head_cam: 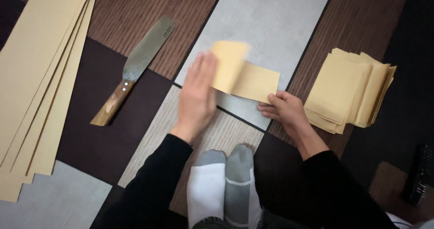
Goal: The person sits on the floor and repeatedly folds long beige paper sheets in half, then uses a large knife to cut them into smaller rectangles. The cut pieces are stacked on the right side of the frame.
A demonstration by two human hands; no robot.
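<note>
A tan paper strip (253, 82) lies on the patchwork floor in front of me, its left end lifted and blurred. My left hand (197, 93) is flat, fingers together, against that lifted end. My right hand (284, 108) pinches the strip's near right corner and holds it down. My two feet in grey and white socks (224, 184) sit just below the hands.
A broad flat blade with a wooden handle (131, 73) lies to the left. Long tan paper sheets (38, 84) fan out at the far left. A stack of folded tan papers (350, 91) sits to the right. A dark remote-like object (419, 172) lies at the lower right edge.
</note>
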